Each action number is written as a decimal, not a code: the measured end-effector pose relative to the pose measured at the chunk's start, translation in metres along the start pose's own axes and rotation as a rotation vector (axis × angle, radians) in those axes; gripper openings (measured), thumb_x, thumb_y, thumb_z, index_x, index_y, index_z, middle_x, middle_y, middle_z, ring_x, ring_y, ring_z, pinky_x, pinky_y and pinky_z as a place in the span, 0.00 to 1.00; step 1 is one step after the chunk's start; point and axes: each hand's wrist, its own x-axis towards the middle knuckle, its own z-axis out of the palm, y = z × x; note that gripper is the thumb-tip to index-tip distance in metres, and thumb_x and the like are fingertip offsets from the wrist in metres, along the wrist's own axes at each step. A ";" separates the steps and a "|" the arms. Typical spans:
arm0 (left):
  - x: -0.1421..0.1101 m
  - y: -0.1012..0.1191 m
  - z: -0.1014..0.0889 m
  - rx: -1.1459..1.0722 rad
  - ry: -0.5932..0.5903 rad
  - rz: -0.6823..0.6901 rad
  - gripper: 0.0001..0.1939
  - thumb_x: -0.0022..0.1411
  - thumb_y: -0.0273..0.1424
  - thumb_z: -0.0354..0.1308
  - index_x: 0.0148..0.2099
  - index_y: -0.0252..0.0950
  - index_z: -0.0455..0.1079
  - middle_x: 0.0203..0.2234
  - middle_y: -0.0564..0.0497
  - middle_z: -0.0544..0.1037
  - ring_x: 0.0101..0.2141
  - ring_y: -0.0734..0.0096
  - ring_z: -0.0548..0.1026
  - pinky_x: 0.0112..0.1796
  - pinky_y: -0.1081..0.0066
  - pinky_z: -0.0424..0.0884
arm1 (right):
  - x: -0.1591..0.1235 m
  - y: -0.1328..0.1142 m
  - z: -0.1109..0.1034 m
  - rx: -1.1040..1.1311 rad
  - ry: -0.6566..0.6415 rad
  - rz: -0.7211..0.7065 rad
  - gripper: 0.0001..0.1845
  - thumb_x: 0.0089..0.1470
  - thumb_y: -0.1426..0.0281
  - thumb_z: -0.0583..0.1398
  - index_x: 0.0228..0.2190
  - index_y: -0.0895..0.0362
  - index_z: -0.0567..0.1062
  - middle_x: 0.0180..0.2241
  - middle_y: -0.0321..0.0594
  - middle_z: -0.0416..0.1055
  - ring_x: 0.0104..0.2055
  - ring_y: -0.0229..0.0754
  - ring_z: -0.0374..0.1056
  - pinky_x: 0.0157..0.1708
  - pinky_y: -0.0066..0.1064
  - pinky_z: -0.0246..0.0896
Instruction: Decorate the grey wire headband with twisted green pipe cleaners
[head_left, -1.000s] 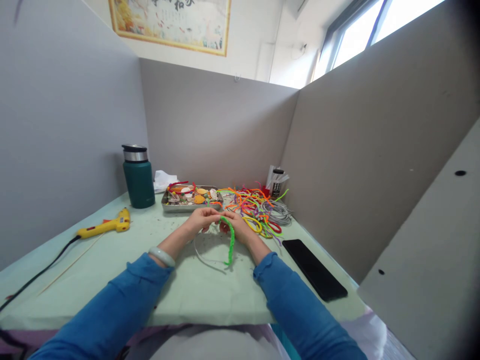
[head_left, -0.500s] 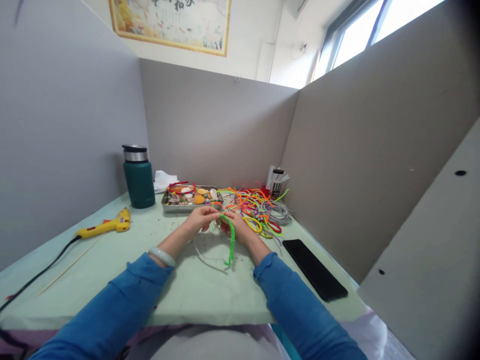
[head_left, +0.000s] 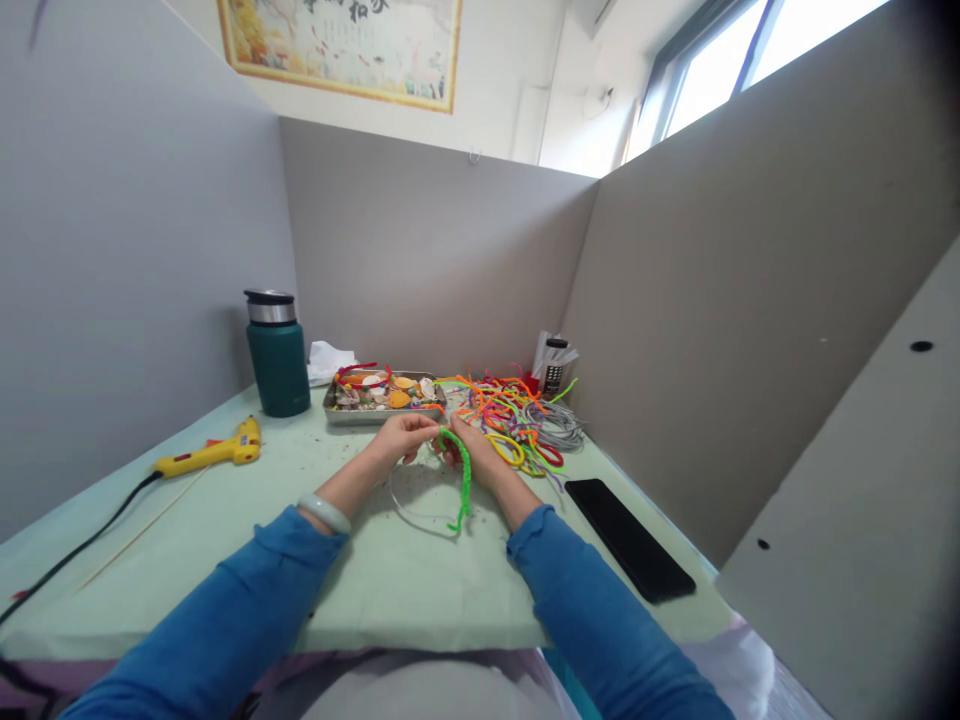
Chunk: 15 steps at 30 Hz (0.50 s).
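Above the middle of the table my left hand (head_left: 405, 437) pinches a thin pale wire (head_left: 409, 515), which curves down and to the right. Bright green pipe cleaner (head_left: 466, 480) is wound along part of this wire, its loose tip hanging near the lower end. Close beside it, my right hand (head_left: 472, 450) has its fingers closed around the upper end of the green winding. The fingertips of both hands nearly meet there, and the exact grip is partly hidden.
Behind the hands stand a metal tray (head_left: 360, 417) of shells and a heap of colourful pipe cleaners (head_left: 510, 405). A yellow glue gun (head_left: 210, 455), a wooden stick (head_left: 146, 525) and a green bottle (head_left: 277, 355) are on the left. A black phone (head_left: 628, 540) lies right.
My right thumb and fingers have shifted slightly at the top of the green winding. The wire's lower end has swung up a little; my left hand stays nearly still.
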 end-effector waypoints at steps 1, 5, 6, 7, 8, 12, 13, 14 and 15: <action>0.000 0.000 0.000 0.006 0.007 -0.003 0.20 0.43 0.42 0.64 0.32 0.31 0.69 0.10 0.61 0.62 0.10 0.86 0.52 0.13 0.78 0.50 | 0.000 -0.001 0.000 0.014 -0.001 0.017 0.33 0.52 0.44 0.47 0.29 0.60 0.74 0.22 0.39 0.67 0.18 0.32 0.56 0.17 0.25 0.49; 0.001 -0.001 -0.001 0.028 0.047 -0.013 0.20 0.44 0.42 0.64 0.33 0.31 0.69 0.10 0.61 0.61 0.11 0.85 0.52 0.13 0.78 0.51 | -0.003 -0.006 0.003 0.024 -0.008 0.044 0.36 0.52 0.43 0.45 0.33 0.60 0.75 0.22 0.41 0.69 0.19 0.34 0.59 0.18 0.25 0.49; 0.001 -0.001 -0.001 0.035 0.054 -0.017 0.20 0.44 0.42 0.64 0.34 0.31 0.69 0.11 0.60 0.62 0.11 0.85 0.52 0.13 0.78 0.51 | -0.004 -0.007 0.003 0.015 -0.014 0.036 0.37 0.52 0.42 0.44 0.34 0.60 0.75 0.22 0.41 0.70 0.19 0.34 0.59 0.18 0.25 0.49; 0.001 -0.001 -0.001 0.039 0.060 -0.022 0.20 0.44 0.42 0.63 0.34 0.31 0.69 0.11 0.60 0.62 0.11 0.85 0.52 0.13 0.78 0.51 | -0.005 -0.009 0.003 0.007 -0.024 0.030 0.38 0.52 0.42 0.43 0.34 0.60 0.75 0.22 0.42 0.70 0.19 0.34 0.59 0.18 0.25 0.49; 0.001 -0.001 -0.001 0.041 0.063 -0.027 0.20 0.44 0.42 0.63 0.34 0.31 0.70 0.11 0.60 0.62 0.11 0.85 0.52 0.13 0.78 0.51 | -0.006 -0.010 0.003 0.008 -0.034 0.027 0.40 0.52 0.41 0.41 0.35 0.60 0.76 0.22 0.42 0.70 0.19 0.34 0.60 0.18 0.25 0.49; 0.002 -0.002 -0.001 0.036 0.094 -0.020 0.19 0.44 0.42 0.63 0.32 0.31 0.70 0.11 0.61 0.61 0.11 0.86 0.52 0.13 0.78 0.50 | -0.005 -0.009 0.003 0.032 -0.069 0.053 0.43 0.51 0.40 0.38 0.36 0.61 0.76 0.23 0.43 0.71 0.20 0.35 0.61 0.19 0.25 0.51; 0.002 -0.002 -0.001 0.034 0.103 -0.012 0.19 0.44 0.42 0.63 0.32 0.31 0.70 0.11 0.61 0.61 0.11 0.86 0.52 0.13 0.78 0.50 | -0.004 -0.008 0.002 0.042 -0.074 0.058 0.44 0.51 0.39 0.37 0.36 0.61 0.76 0.23 0.44 0.71 0.20 0.35 0.61 0.20 0.26 0.52; 0.003 -0.003 -0.002 0.034 0.113 -0.003 0.19 0.44 0.42 0.63 0.32 0.31 0.70 0.12 0.60 0.62 0.11 0.86 0.52 0.13 0.78 0.50 | -0.003 -0.007 0.002 0.054 -0.078 0.057 0.44 0.51 0.39 0.37 0.36 0.61 0.75 0.23 0.44 0.71 0.20 0.35 0.62 0.20 0.26 0.53; 0.003 -0.003 -0.002 0.034 0.125 0.004 0.19 0.44 0.42 0.63 0.32 0.31 0.70 0.12 0.60 0.63 0.11 0.86 0.52 0.13 0.77 0.50 | -0.003 -0.006 0.001 0.062 -0.075 0.056 0.45 0.51 0.39 0.37 0.36 0.61 0.75 0.24 0.44 0.71 0.20 0.35 0.62 0.20 0.26 0.53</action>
